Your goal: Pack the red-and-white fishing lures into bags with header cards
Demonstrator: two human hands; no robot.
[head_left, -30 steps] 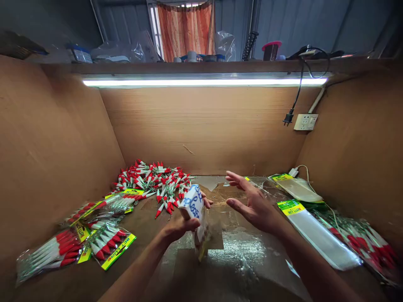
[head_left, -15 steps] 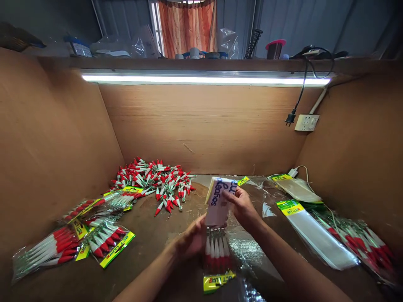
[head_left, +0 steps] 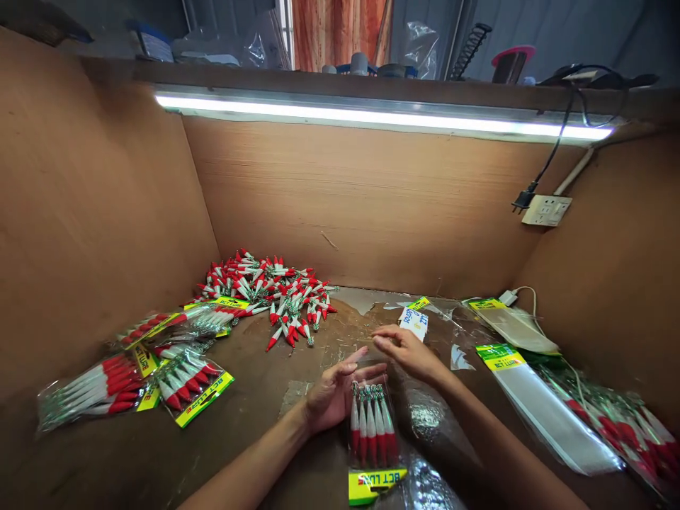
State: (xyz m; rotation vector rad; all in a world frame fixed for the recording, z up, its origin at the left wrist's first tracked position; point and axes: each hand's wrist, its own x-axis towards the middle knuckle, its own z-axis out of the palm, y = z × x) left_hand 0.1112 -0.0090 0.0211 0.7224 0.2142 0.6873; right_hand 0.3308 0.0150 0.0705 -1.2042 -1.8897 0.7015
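Note:
In front of me lies a clear pack of red and white squid-jig lures (head_left: 375, 425) with a yellow and green header card, its wire-hook end pointing away. My left hand (head_left: 334, 393) is at that hook end, palm up and fingers stretched apart; whether its fingers touch the plastic is not clear. My right hand (head_left: 406, 350) hovers past the pack, fingers extended and holding nothing. Just behind it, a white card with blue handwriting (head_left: 413, 323) rests on the table, partly covered by the hand.
A heap of loose lures (head_left: 270, 290) sits at the back left. Filled packs (head_left: 194, 382) lie along the left. To the right are flat empty bags (head_left: 547, 411) beside more lures in plastic (head_left: 616, 425). A black plug (head_left: 525, 198) hangs near the wall socket (head_left: 547, 210).
My right hand has let go of the handwritten card, which now lies farther back on the table. My left hand has opened beside the pack. The camera view has shifted slightly.

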